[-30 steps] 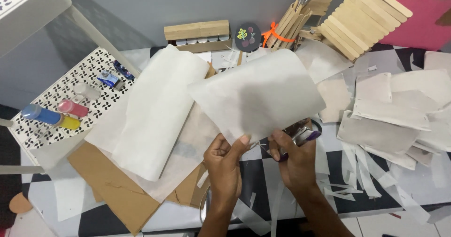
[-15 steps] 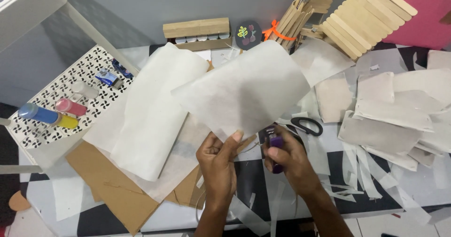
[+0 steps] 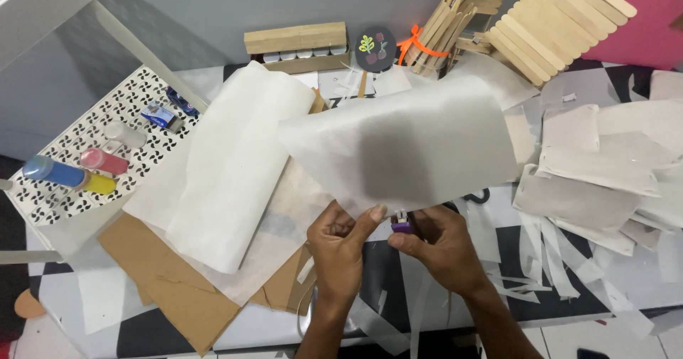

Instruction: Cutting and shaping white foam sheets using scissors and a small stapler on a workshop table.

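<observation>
My left hand (image 3: 345, 249) pinches the lower edge of a thin, translucent white paper sheet (image 3: 398, 145), held up and tilted over the table. Close beside it, my right hand (image 3: 445, 244) grips a small purple object (image 3: 402, 225) right under that same edge. I cannot tell what the purple object is. Black-handled scissors (image 3: 478, 197) lie on the table just right of my hands, mostly hidden behind the sheet.
A patterned white tray (image 3: 50, 188) at left holds blue (image 3: 53, 172), pink and yellow bottles. A big white sheet (image 3: 235, 160) lies over brown cardboard (image 3: 163, 281). Wooden craft sticks (image 3: 441, 28) and stick panels stand at the back. Cut paper pieces (image 3: 597, 167) and strips (image 3: 541, 266) lie on the right.
My right hand has let go of the scissors, which lie on the table, and taken up the small purple object. The sheet now hangs lower over my hands, hiding most of the scissors.
</observation>
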